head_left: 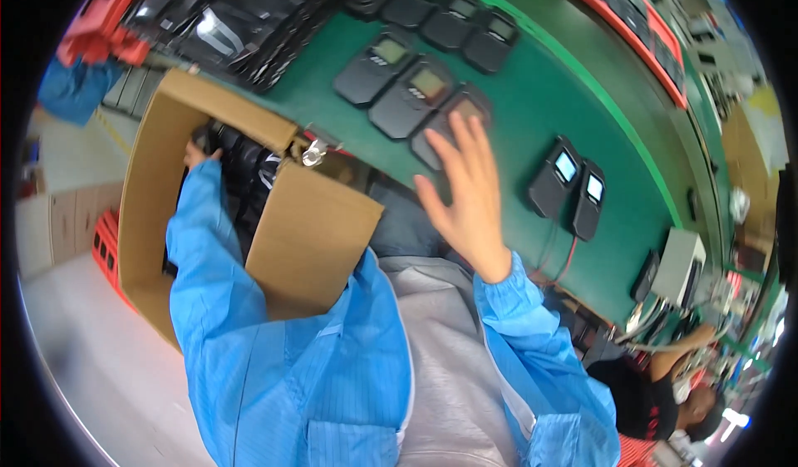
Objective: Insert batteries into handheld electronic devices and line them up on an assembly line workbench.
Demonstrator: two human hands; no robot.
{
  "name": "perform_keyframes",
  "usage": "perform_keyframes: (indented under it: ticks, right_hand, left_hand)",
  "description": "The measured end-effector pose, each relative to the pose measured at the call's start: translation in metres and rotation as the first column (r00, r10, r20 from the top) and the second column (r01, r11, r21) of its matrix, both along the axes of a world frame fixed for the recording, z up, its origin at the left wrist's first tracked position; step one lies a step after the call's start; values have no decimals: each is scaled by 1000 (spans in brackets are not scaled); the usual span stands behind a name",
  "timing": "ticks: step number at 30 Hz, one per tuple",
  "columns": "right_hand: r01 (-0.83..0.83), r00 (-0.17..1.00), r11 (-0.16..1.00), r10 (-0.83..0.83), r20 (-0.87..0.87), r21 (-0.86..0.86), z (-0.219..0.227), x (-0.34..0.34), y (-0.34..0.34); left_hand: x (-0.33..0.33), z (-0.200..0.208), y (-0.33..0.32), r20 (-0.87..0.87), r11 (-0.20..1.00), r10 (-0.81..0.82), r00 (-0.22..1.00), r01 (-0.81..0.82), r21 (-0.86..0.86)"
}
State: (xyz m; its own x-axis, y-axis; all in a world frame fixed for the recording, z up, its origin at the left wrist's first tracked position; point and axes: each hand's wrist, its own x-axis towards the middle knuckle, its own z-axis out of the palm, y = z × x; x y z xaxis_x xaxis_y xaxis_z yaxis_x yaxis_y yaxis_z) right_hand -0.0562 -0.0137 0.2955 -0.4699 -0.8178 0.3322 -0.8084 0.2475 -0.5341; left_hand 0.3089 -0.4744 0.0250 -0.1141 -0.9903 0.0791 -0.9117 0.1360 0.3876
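A cardboard box point(143, 218) sits at the left, beside the green surface point(332, 43), its top open and black items point(241, 159) packed inside; some look shiny, but their exact kind is unclear. One flap point(312, 226) sticks out towards the person's body and hides part of the inside. The left hand point(199, 154) reaches into the box, fingers curled at a dark object; whether it grips it cannot be told. The right hand point(467, 197) is spread wide and holds nothing, its fingers over a dark handheld device point(435, 121); contact is unclear. More such devices point(411, 93) lie grouped beside that one, and two with lit screens point(567, 176) lie farther right. Black wrapped goods point(220, 31) fill a red-edged tray at upper left; a red crate point(657, 31) of dark pieces stands at upper right.
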Motion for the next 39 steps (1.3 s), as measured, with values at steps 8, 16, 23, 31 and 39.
perform_keyframes:
  ticks: [8,16,23,31,39]
  right_hand:
    - [-3,998,997,8,59,-80,-3,-6,12]
    - [-104,985,989,88,-146,-105,57,-79,93]
    - [286,951,945,-260,168,-159,14,-196,149]
    - [402,908,899,-367,201,-173,4,-188,149]
    - [344,938,923,-329,110,-173,4,-183,147]
  left_hand:
    - [40,115,19,-693,940,68,718,187,285]
    - [-170,331,225,-908,518,-318,272,852,74]
    - [-437,283,302,-661,210,-736,146,978,-17]
    - [-532,272,368,-607,278,-752,258,958,64]
    - [-517,250,339,-42,160,-987,155,933,-321]
